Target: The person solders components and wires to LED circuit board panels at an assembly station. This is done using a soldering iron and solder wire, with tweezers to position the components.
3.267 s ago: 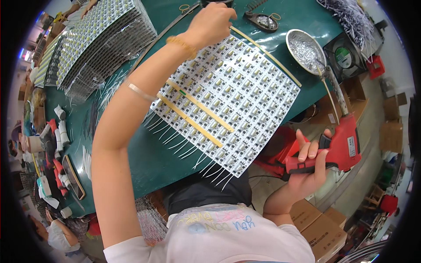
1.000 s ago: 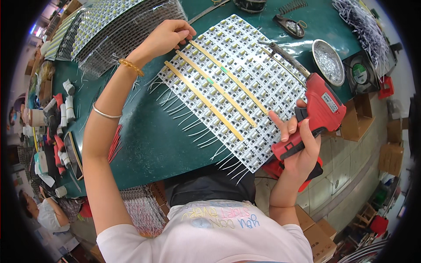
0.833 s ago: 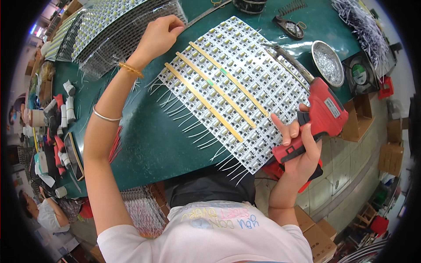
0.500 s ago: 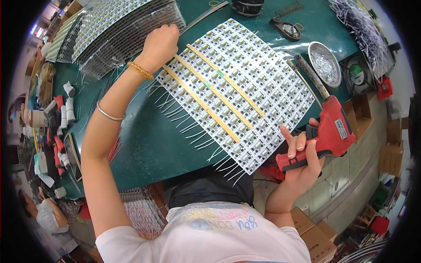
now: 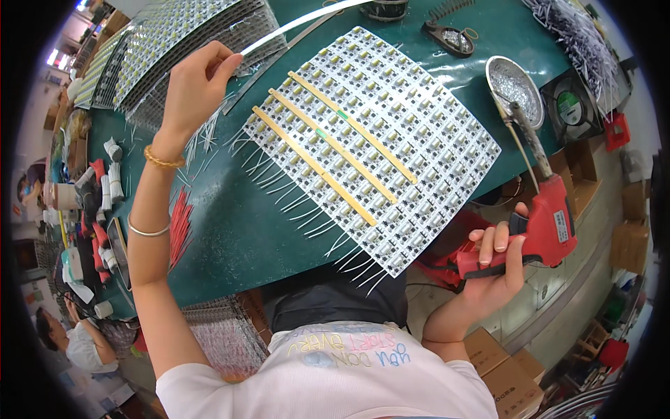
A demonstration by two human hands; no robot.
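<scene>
A large white panel of small circuit boards (image 5: 373,143), studded with rows of components, crossed by three tan tape strips and fringed with thin wire leads along its lower-left edge, lies tilted on the green table (image 5: 230,230) in the upper middle of the frame. The left hand (image 5: 195,87), at upper left just beyond the panel's corner, pinches the end of a long pale strip (image 5: 300,24) that runs up and right above the panel. The right hand (image 5: 492,269), at lower right just past the panel's lower corner, is clenched around the grip of a red soldering gun (image 5: 544,216) whose tip points up toward a round metal dish (image 5: 515,82).
</scene>
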